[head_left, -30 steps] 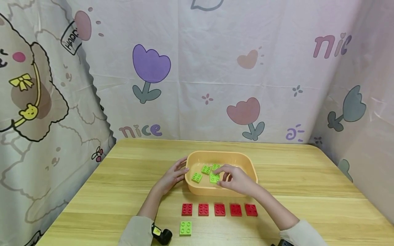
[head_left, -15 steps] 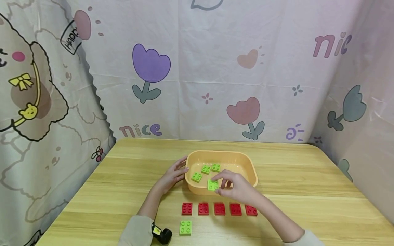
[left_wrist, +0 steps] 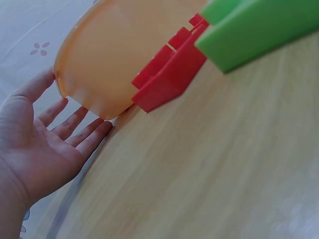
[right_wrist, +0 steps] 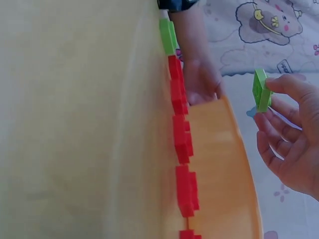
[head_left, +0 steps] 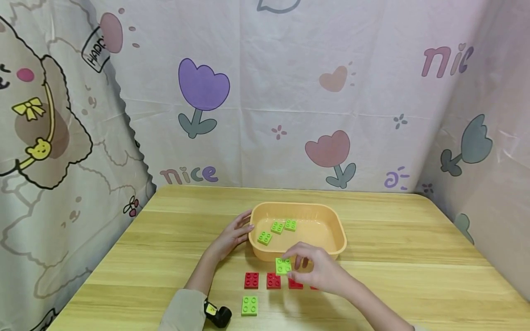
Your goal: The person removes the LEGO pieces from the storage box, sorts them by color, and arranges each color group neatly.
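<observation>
My right hand (head_left: 320, 269) pinches a green toy building block (head_left: 283, 266) between thumb and fingers, above the row of red blocks and just in front of the yellow plastic bin (head_left: 327, 254). In the right wrist view the held block (right_wrist: 261, 91) is tilted on edge and raised off the table. My left hand (head_left: 229, 236) rests against the bin's left end. Seen from the left wrist, its fingers (left_wrist: 71, 122) are spread and fairly straight, their tips at the bin's wall, with the thumb at the rim. Three green blocks (head_left: 277, 227) lie inside the bin.
Several red blocks (head_left: 251, 280) form a row before the bin; my right hand covers part of the row's right end. One green block (head_left: 250, 305) sits nearer, below the row's left end. A patterned curtain (head_left: 269, 92) hangs behind the wooden table (head_left: 186, 202).
My right hand has lifted a green block out of the bin and brought it forward over its front rim towards the red row. The left hand stays at the bin.
</observation>
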### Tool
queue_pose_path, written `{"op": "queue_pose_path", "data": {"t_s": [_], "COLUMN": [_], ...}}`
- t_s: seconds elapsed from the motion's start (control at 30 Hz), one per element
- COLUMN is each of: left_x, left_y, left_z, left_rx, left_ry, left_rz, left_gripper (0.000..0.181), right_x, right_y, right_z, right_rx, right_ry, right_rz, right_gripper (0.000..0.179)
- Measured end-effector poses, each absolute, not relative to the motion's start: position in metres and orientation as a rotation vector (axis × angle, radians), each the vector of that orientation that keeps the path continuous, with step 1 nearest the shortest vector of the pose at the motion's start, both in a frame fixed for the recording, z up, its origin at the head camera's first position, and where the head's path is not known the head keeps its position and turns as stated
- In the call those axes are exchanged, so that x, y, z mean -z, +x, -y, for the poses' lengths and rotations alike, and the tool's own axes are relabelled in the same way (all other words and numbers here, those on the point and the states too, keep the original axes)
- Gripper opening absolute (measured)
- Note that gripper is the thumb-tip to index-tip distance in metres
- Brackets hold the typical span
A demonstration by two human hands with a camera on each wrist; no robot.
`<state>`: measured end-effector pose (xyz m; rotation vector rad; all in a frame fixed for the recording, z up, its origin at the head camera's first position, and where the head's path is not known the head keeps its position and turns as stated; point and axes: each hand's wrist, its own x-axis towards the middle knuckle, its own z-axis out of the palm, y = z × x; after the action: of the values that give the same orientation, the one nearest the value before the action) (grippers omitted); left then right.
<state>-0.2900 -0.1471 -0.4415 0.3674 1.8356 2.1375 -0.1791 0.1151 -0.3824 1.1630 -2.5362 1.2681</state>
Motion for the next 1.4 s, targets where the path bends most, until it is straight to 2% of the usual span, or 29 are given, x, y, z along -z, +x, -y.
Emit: {"op": "queue_pose_path", "data": {"t_s": [0.8,1.4], "left_x": [0.440,0.440], "left_y": [-0.289,-0.291], "left_z": [0.147,0.146], "left_rx": [-2.131,-2.137], "left_ry": [0.371,0.364], "left_rz": [-1.834,-1.817], "left_gripper": [0.063,0.061], "right_x": [0.413,0.431], "right_y": [-0.154,-0.141], "right_z": [-0.099,-0.094], "right_rx": [-1.165,-1.236], "right_ry": [1.127,1.143], "right_rz": [2.507,2.601], "right_gripper": [0.035,0.028]}}
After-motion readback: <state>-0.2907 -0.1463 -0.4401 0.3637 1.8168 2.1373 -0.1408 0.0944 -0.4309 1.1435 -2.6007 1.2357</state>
